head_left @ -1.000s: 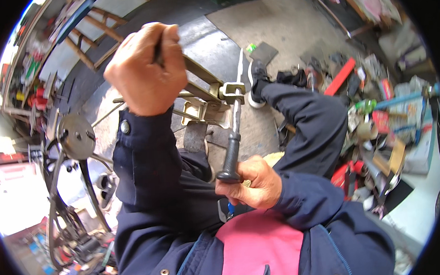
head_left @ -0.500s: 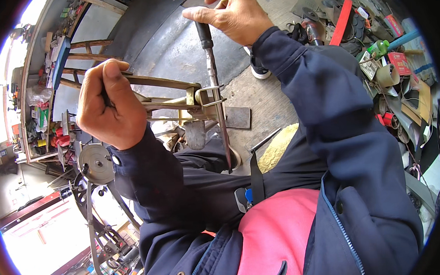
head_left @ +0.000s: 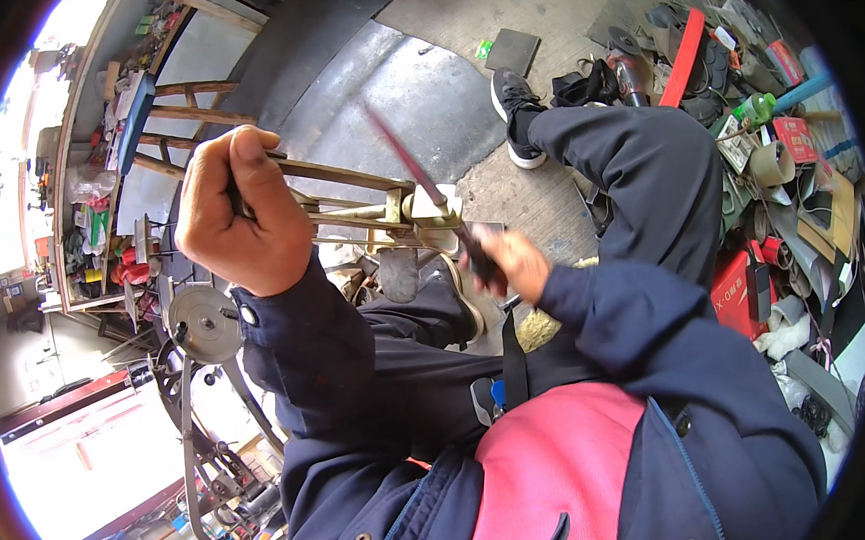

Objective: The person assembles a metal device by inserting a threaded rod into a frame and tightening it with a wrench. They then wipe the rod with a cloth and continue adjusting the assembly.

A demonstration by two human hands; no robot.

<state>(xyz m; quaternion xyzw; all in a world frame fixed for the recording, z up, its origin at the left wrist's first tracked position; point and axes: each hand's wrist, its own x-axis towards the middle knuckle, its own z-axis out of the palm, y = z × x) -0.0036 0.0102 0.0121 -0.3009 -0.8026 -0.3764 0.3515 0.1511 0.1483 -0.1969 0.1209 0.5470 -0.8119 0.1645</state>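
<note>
My left hand (head_left: 244,211) is a closed fist at the end of a long-handled clamp (head_left: 349,177), whose narrow bars run right from behind the fingers. At the clamp's far end sits a small pale block (head_left: 433,203). My right hand (head_left: 513,266) is wrapped round the dark handle of a long, tapering pointed tool (head_left: 405,152), somewhat blurred. Its reddish shaft passes at the pale block and its tip points up and left. Whether the shaft goes through the block or only past it, I cannot tell. A rounded grey metal plate (head_left: 399,275) hangs below the clamp's end.
A pulley wheel (head_left: 204,324) on a metal stand rises at the left. Wooden bars and crowded shelves (head_left: 91,190) line the far left. At the right lies a heap of tools and boxes, with a red strip (head_left: 682,56). A yellowish pile (head_left: 538,330) lies beside my leg.
My right hand has come down from the far side to the near right. The pointed tool has turned over: its tip pointed down towards me and now points up and away. The clamp shifted slightly right.
</note>
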